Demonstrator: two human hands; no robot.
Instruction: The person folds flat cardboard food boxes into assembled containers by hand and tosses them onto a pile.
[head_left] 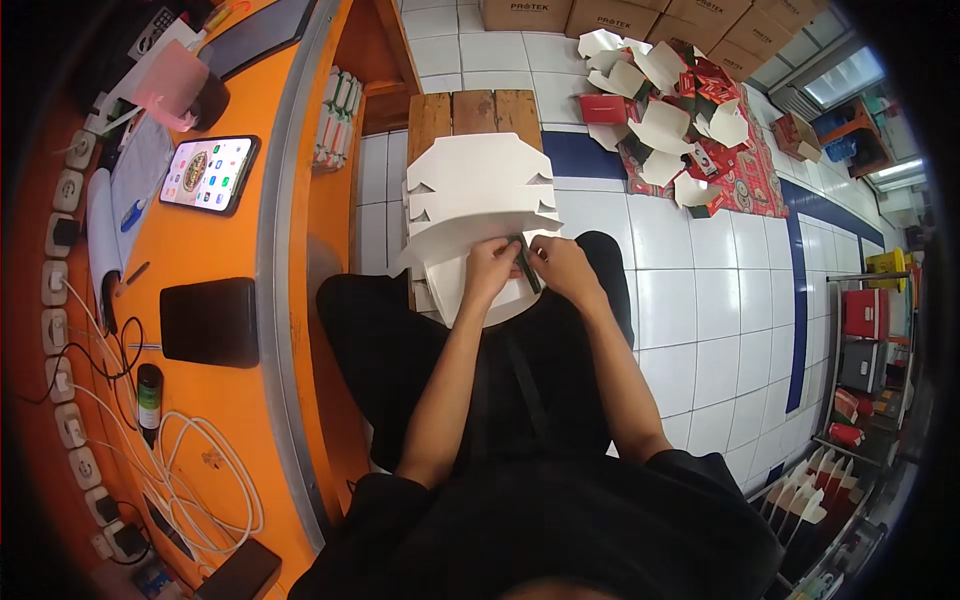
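A stack of flat white cardboard box blanks (480, 180) with notched edges lies on a wooden bench (470, 110) between the knees. The top blank is partly bent up, its raised panel (470, 232) curving across in front of my hands. My left hand (492, 268) has its fingers curled against a dark green flap (530, 268) of this blank. From the other side, my right hand (562, 268) pinches the same flap near its upper end. The fingertips of both hands are close together and partly hidden.
At left, an orange desk (210, 255) holds a lit phone (208, 175), a black case (210, 322) and coiled white cables (215, 470). Folded cartons (665, 120) pile on a red patterned cloth (745, 180) at upper right. Brown boxes (615, 20) stand behind; a rack (860, 350) is at right.
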